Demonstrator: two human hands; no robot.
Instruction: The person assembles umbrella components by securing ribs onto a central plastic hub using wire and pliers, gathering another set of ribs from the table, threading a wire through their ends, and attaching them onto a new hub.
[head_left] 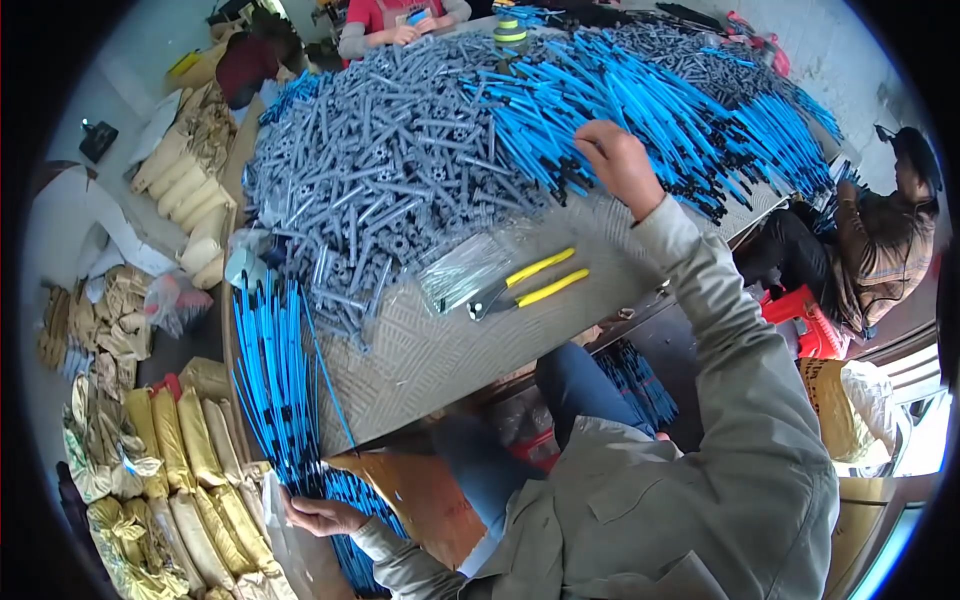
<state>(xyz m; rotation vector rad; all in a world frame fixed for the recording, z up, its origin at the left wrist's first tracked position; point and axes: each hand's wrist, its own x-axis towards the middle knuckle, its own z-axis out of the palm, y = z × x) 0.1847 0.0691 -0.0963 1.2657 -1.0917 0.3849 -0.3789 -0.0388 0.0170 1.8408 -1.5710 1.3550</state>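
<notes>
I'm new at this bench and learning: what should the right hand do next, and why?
Probably take one from the pile of slender blue rods with black ends: the bare right hand is at its near side, no rod clearly visible in its grasp, while the bare left hand is by a bundle of similar blue rods.

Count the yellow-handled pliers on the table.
1: the pliers lie on the table, right of the clear packet; others may be hidden under the grey parts.
</notes>
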